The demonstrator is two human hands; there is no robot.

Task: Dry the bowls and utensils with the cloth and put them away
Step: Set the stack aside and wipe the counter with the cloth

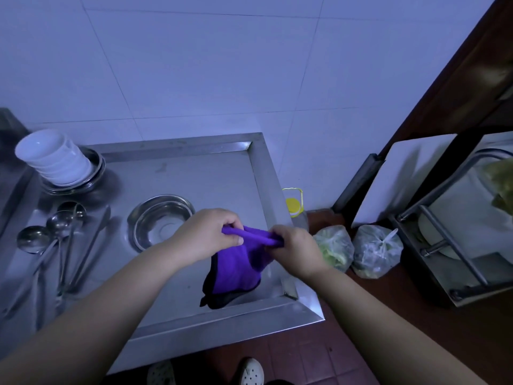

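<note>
Steel table (194,173) against white tiled wall; no legible writing. Left hand (206,234) and right hand (295,250): fingers curled, pinching purple cloth (238,269) top edge, cloth hanging above table. Steel bowl (159,220) beside left hand; ladles (55,237), stacked white bowls (54,158) farther left.

You're in a kitchen: stainless-steel rimmed desk (258,173) against white wall tiles (194,65), stacked white ceramic bowls (52,157), long steel ladles (52,245) (bagged greens (333,248) on the floor).

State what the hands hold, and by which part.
Both the left hand and the right hand grip the purple cloth by its rolled top edge; the rest hangs below.
</note>
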